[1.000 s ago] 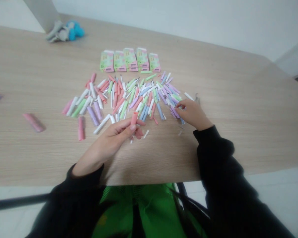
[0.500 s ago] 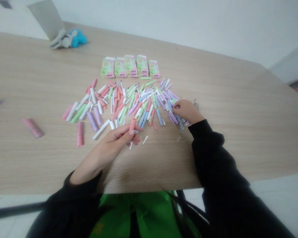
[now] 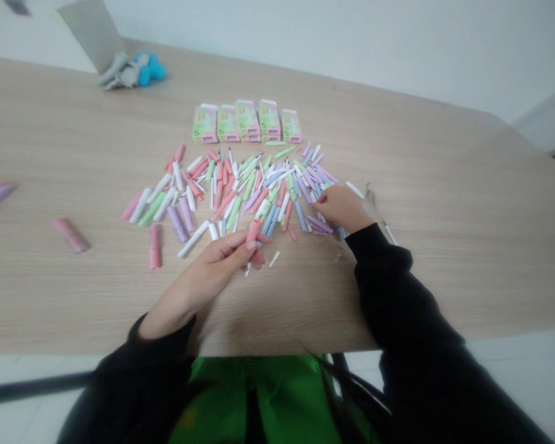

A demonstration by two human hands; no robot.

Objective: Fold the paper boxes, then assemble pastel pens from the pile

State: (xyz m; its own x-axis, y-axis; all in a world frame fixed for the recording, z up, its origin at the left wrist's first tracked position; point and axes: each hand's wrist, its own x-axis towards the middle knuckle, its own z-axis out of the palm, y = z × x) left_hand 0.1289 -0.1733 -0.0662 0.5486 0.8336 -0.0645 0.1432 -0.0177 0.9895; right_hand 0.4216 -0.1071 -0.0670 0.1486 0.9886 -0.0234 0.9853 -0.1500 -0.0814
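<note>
Since the earlier frame, the right hand [image 3: 345, 208] has moved a little to the left over the edge of the pile, and the purple tube [image 3: 318, 224] beneath it now lies more apart from the others. The left hand [image 3: 208, 265] is closed and grips a salmon-pink paper tube [image 3: 254, 229] between thumb and fingers, just above the near edge of the pile. The right hand is bent downward, with its fingertips [image 3: 320, 198] among the purple and blue tubes, but I cannot tell if it is gripping one. The pile of pastel paper tubes [image 3: 240, 197] lies on the wooden table [image 3: 50, 123], and behind it stand five small green-and-pink boxes [image 3: 247, 121]. A thin white stick [image 3: 389, 232] lies to the right of the right hand. Two loose pink tubes [image 3: 69, 235] lie left of the pile, and a plush toy [image 3: 136, 71] sits near the far edge.
</note>
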